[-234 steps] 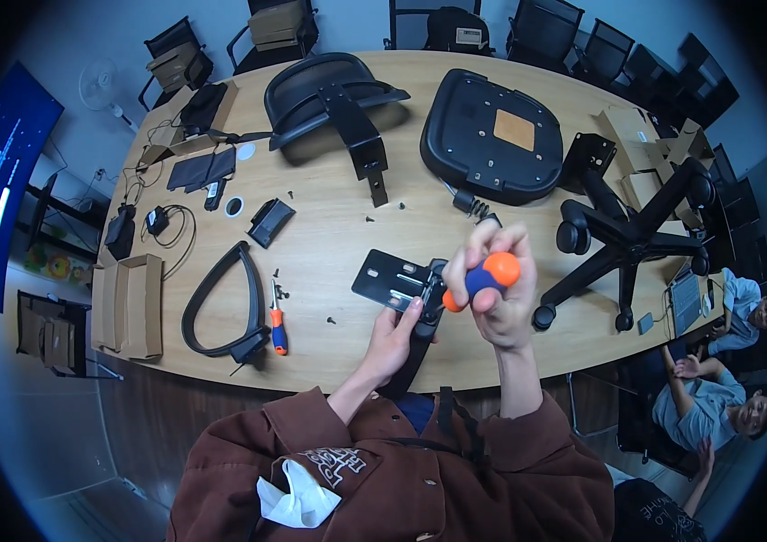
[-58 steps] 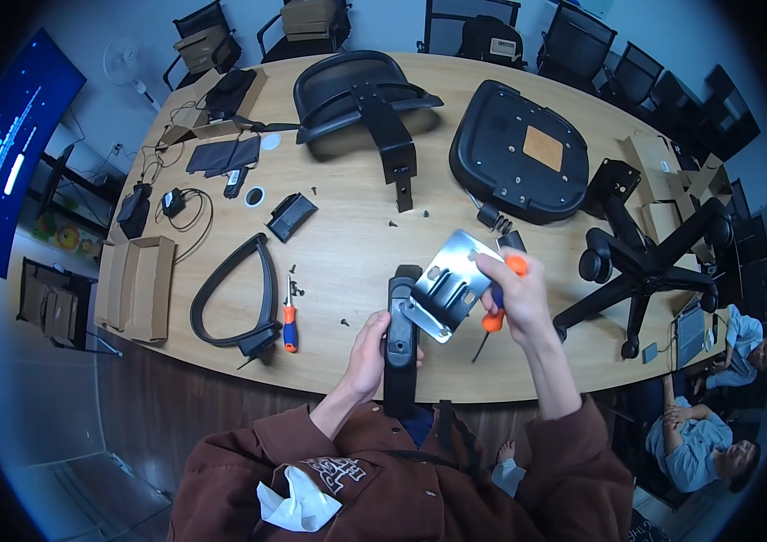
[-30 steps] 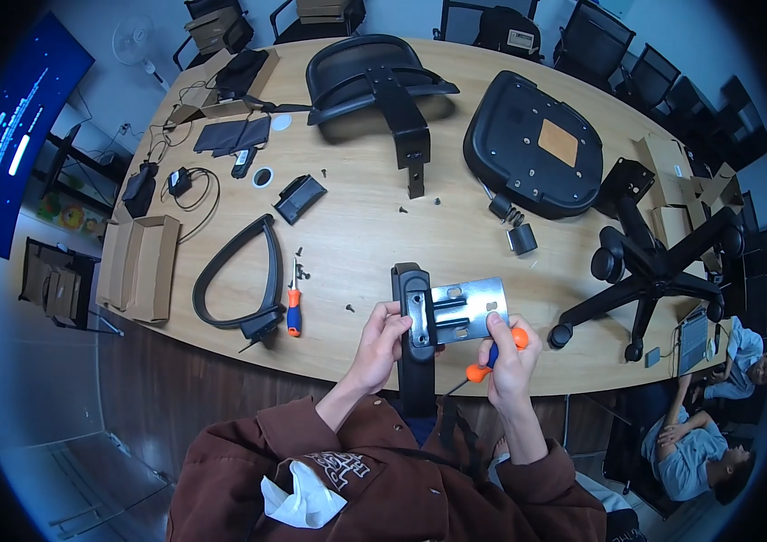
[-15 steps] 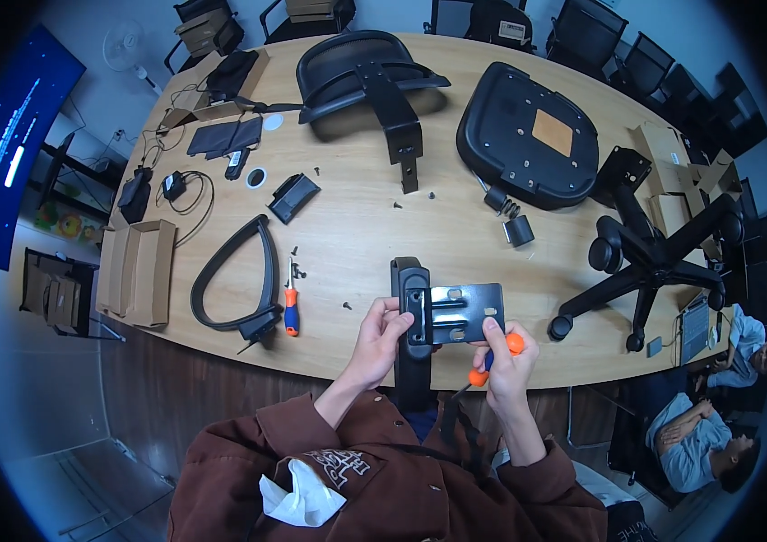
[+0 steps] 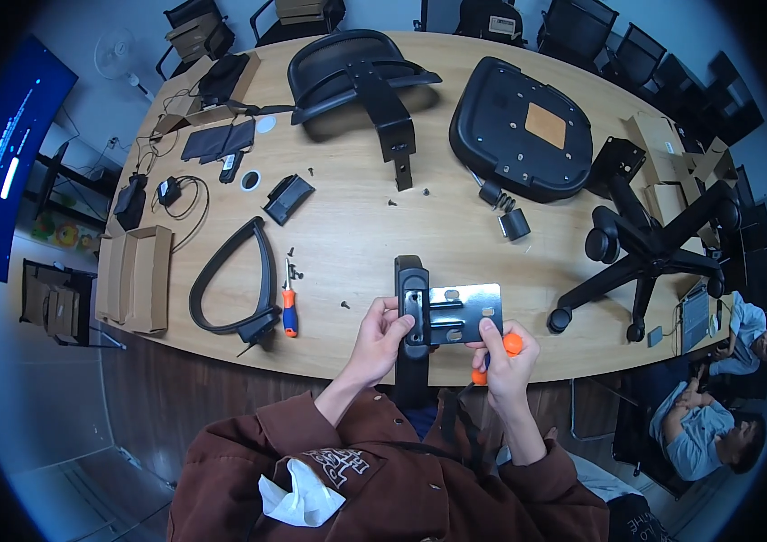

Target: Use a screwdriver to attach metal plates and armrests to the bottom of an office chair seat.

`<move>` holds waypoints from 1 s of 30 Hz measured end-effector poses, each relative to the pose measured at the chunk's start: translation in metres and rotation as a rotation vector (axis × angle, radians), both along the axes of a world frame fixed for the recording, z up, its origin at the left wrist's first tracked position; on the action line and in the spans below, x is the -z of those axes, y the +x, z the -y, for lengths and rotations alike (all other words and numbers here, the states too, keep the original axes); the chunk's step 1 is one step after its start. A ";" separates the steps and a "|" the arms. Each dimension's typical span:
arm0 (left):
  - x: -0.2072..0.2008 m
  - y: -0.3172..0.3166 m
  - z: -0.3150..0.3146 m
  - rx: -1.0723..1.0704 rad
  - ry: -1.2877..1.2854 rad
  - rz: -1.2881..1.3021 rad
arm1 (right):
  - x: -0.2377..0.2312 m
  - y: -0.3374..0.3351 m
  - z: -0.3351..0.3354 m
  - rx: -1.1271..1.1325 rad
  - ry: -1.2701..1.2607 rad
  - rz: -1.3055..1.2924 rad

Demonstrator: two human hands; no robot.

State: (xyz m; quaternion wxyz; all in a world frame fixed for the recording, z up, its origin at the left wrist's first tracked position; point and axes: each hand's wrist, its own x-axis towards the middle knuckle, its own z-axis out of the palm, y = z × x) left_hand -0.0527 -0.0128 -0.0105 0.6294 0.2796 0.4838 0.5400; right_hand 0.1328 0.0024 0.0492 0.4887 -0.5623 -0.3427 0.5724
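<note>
Near the table's front edge, my left hand [image 5: 380, 345] is closed around a black chair armrest [image 5: 412, 375] standing edge-on, thumb pressed on its fixing end. A flat black metal mounting plate [image 5: 472, 310] with slots and two raised ribs extends right from that end. My right hand [image 5: 508, 369] pinches the plate's right side, thumb on top. The same hand also keeps an orange-and-blue screwdriver [image 5: 513, 343] tucked in its fingers; its shaft is largely hidden. A second loop-shaped armrest [image 5: 199, 280] lies to the left, beside another orange-and-blue screwdriver [image 5: 289, 312] and several black screws [image 5: 345, 305].
A chair backrest [image 5: 347, 77] with its bent bracket lies at the far middle. Right of it are an upturned seat [image 5: 519, 131], a gas lift [image 5: 513, 223] and a wheeled base [image 5: 650, 253]. An open cardboard box [image 5: 135, 280] sits left. Two people sit at the right.
The view has shifted slightly, so the table things sit a little further left. The plate has tilted slightly and catches more light. Both hands keep their grip.
</note>
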 end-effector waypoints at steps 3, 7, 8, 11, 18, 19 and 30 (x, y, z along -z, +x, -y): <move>-0.005 -0.003 -0.001 0.020 -0.032 -0.006 | 0.002 0.000 0.002 0.012 -0.007 -0.001; -0.006 -0.004 -0.002 0.043 -0.037 -0.005 | 0.010 0.004 0.006 -0.006 0.033 0.018; -0.005 -0.004 -0.002 0.052 -0.030 -0.021 | 0.009 0.004 0.006 -0.004 0.032 0.019; -0.007 -0.002 -0.001 0.042 -0.037 0.013 | 0.002 0.003 0.005 0.018 -0.008 0.011; 0.005 -0.003 0.001 0.052 0.027 0.037 | 0.006 0.008 0.006 0.002 0.002 0.027; 0.005 -0.005 0.001 0.073 0.014 0.047 | 0.007 0.009 0.006 -0.003 0.003 0.028; 0.011 -0.013 0.003 -0.007 0.006 0.054 | 0.018 0.042 -0.022 -0.010 -0.015 0.163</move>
